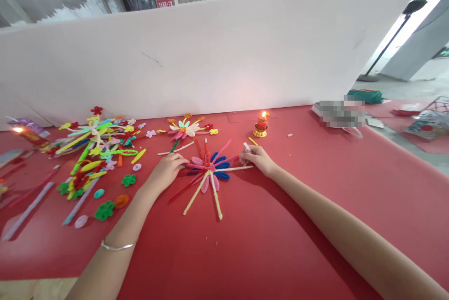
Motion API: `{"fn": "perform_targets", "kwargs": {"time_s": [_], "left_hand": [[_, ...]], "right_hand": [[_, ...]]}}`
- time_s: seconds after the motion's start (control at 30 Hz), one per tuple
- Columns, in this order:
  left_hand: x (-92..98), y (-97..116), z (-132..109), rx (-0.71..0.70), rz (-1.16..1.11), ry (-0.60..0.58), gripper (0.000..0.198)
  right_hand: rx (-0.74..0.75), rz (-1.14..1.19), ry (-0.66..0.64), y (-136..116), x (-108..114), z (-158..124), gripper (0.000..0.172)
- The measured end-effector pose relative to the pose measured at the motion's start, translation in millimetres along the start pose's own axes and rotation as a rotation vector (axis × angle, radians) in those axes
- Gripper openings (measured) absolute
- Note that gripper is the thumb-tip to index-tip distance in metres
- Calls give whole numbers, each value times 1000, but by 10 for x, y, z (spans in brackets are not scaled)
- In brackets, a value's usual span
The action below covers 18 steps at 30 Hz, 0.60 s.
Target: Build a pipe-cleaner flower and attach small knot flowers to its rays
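Observation:
A many-armed flower of fuzzy pipe cleaners (209, 169), with pink and blue looped petals and straight red, pink and cream stems, lies in front of me. At its left side, my left hand (170, 169) is closed, fingertips pinched at the end of a pink-red stem. My right hand (258, 159) is closed at the right side, its fingertips at the tip of a red stem. A short white stick (247, 147) pokes up between the right fingers; its kind is unclear. One cream stem (235, 168) reaches just below that hand.
A lit red candle (261, 123) in a gold holder stands behind my right hand. Another lit candle (31, 138) leans at far left. A pile of pipe-cleaner flowers (93, 136) and a smaller flower (183, 129) lie leftward. A white board (210, 56) stands behind.

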<state>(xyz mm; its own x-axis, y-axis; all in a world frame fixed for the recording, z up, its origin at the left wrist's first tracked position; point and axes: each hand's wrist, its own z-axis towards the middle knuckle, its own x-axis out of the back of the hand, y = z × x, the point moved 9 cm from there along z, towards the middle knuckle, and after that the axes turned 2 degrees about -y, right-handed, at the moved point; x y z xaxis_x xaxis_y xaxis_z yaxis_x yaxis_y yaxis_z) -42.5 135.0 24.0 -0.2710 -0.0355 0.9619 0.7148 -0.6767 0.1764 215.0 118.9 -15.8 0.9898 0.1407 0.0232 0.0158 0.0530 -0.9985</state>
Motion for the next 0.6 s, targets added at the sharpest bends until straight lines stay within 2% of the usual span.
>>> {"fn": "perform_targets", "kwargs": {"time_s": [0.13,0.3,0.47,0.6], "left_hand": [[31,17,-16,17,-50,-16,26],[33,1,-32,42,-112,-56,27],[20,13,-25,45,-139,-40,28],[15,100,-3,69,-202,-89,29]], "right_hand": [[47,76,125,11,207,28,24],[120,-28,284,-26,439,11,27],[190,-336,407,-134,496,-89,28],[254,-672,415,-259,380,-170,19]]}}
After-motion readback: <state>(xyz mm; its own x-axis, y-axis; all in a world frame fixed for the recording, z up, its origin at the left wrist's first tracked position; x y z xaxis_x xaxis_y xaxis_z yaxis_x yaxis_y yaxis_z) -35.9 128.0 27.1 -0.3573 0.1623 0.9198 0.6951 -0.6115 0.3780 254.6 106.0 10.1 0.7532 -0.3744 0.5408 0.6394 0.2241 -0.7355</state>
